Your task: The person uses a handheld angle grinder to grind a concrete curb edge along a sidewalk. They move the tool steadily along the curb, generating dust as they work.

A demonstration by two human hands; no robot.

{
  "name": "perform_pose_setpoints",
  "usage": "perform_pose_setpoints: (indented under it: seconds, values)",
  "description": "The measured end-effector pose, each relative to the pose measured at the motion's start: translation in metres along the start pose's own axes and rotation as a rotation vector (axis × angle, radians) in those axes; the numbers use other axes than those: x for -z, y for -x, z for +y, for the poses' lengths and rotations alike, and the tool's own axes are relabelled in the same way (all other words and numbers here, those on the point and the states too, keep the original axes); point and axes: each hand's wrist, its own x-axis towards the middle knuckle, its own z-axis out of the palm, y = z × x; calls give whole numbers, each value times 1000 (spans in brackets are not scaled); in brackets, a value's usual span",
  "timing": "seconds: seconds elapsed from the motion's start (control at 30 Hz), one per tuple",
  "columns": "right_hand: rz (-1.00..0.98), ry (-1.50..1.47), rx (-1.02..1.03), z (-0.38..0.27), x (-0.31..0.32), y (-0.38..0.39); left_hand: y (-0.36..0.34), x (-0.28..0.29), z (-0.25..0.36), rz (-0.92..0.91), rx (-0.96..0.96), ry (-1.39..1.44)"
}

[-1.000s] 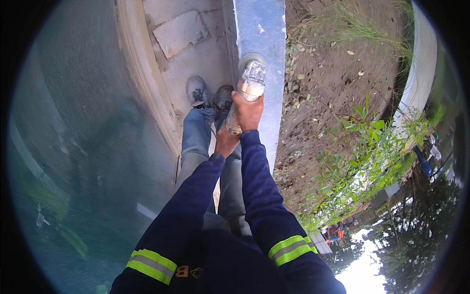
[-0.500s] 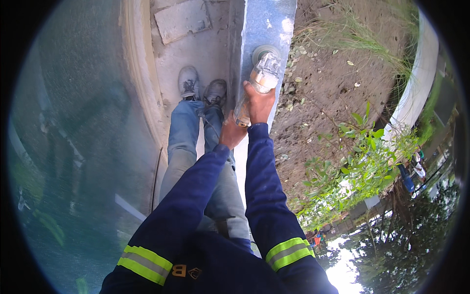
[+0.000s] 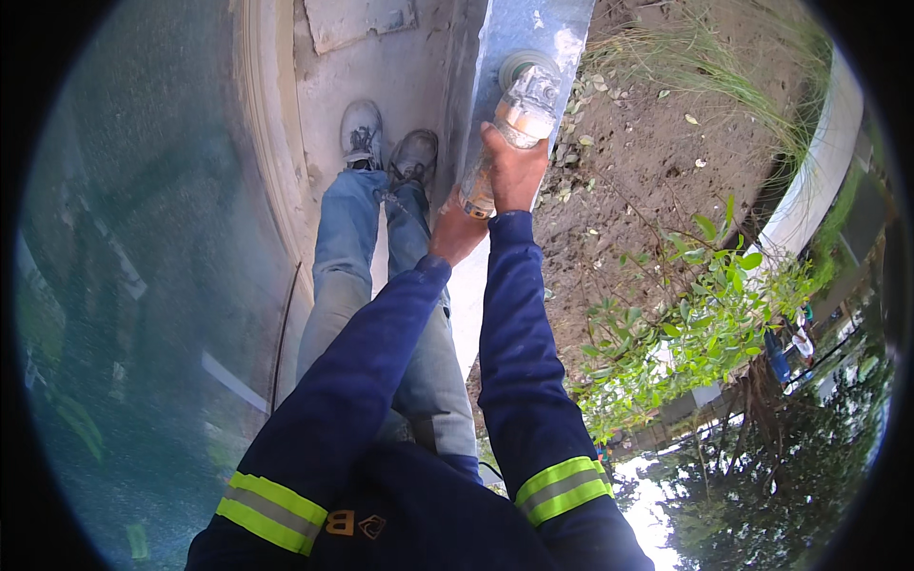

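Observation:
A dusty angle grinder (image 3: 528, 100) with worn orange parts has its round disc against the pale blue-grey top of a narrow ledge (image 3: 514, 29), near the upper middle. My right hand (image 3: 518, 167) is closed round its body just behind the head. My left hand (image 3: 457, 228) grips the rear of the grinder, lower and to the left, its fingers partly hidden. A cord dangles near my knee. The disc's underside is hidden.
On the left are a large glass pane (image 3: 143, 305) and its frame (image 3: 276, 162). My shoes (image 3: 362, 128) stand on a concrete floor beside a loose slab (image 3: 357, 19). Right of the ledge lies soil (image 3: 657, 152) with grass, a leafy shrub (image 3: 705, 314) and a curved white kerb (image 3: 819, 171).
The grinder and both hands have moved up along the ledge in the picture and slightly right. My feet also appear higher, and the surroundings have shifted in view.

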Motion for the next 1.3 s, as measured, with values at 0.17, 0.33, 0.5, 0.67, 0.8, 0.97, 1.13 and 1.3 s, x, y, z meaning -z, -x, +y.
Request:
perform_pose_setpoints:
  seconds: [0.17, 0.33, 0.5, 0.67, 0.8, 0.97, 1.13, 1.3]
  values:
    - [-15, -8, 4, 11, 12, 12, 18, -10, -14, 31, -23, -17]
    - [-87, 67, -16, 20, 5, 25, 30, -14, -35, 69, -59, 154]
    - [-81, 93, -3, 16, 0, 9, 8, -11, -33, 10, -26, 180]
    - [-38, 85, 23, 13, 14, -4, 6, -25, -14, -35, 31, 85]
    - [-67, 22, 27, 20, 26, 0, 23, -28, -7, -16, -1, 22]
    - [-168, 79, 40, 23, 30, 6, 61, 27, -11, -146, 52, -267]
    - [-192, 166, 83, 12, 24, 1, 127, 145, -10, 71, -1, -1054]
    - [-173, 167, 110, 4, 15, -18, 151, 193, -6, -69, 496, -946]
